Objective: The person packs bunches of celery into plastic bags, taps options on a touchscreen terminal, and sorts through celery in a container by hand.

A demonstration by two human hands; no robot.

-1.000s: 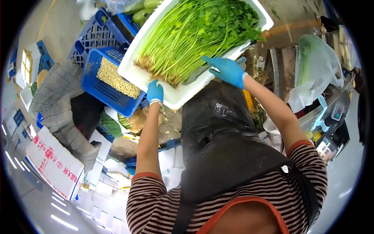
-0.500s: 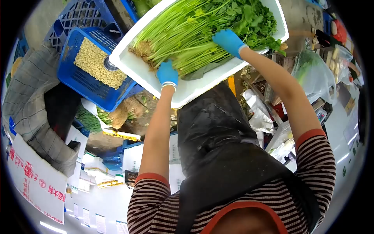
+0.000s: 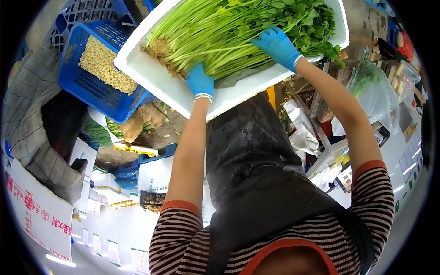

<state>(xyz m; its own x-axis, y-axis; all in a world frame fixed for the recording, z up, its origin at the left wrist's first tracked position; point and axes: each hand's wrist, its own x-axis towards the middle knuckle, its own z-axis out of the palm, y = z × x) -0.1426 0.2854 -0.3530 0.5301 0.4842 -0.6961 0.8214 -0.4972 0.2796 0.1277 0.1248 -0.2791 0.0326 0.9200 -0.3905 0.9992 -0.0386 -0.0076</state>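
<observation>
A large bunch of leafy celery (image 3: 229, 34) lies across a white foam box (image 3: 151, 85), with its pale roots at the left and its leaves at the right. My left hand (image 3: 200, 81), in a blue glove, is closed on the lower edge of the stalks near the roots; its fingertips are partly hidden among them. Farther right, my right hand (image 3: 278, 48), also gloved in blue, has its fingers bent over the stalks where the leaves begin. A dark green flat piece (image 3: 233, 79) lies under the bunch along the near side of the box.
At the left, a blue plastic basket (image 3: 75, 82) holds pale beans (image 3: 103, 64). Below it, bundled green stalks with brown roots (image 3: 133, 123) lie on the floor. Bagged greens (image 3: 366, 87) stand at the right. A printed white board (image 3: 39, 211) is at lower left.
My right hand has shifted slightly right and up along the celery, its fingers now more spread. My left hand has moved slightly right. The box appears closer and wider in view.
</observation>
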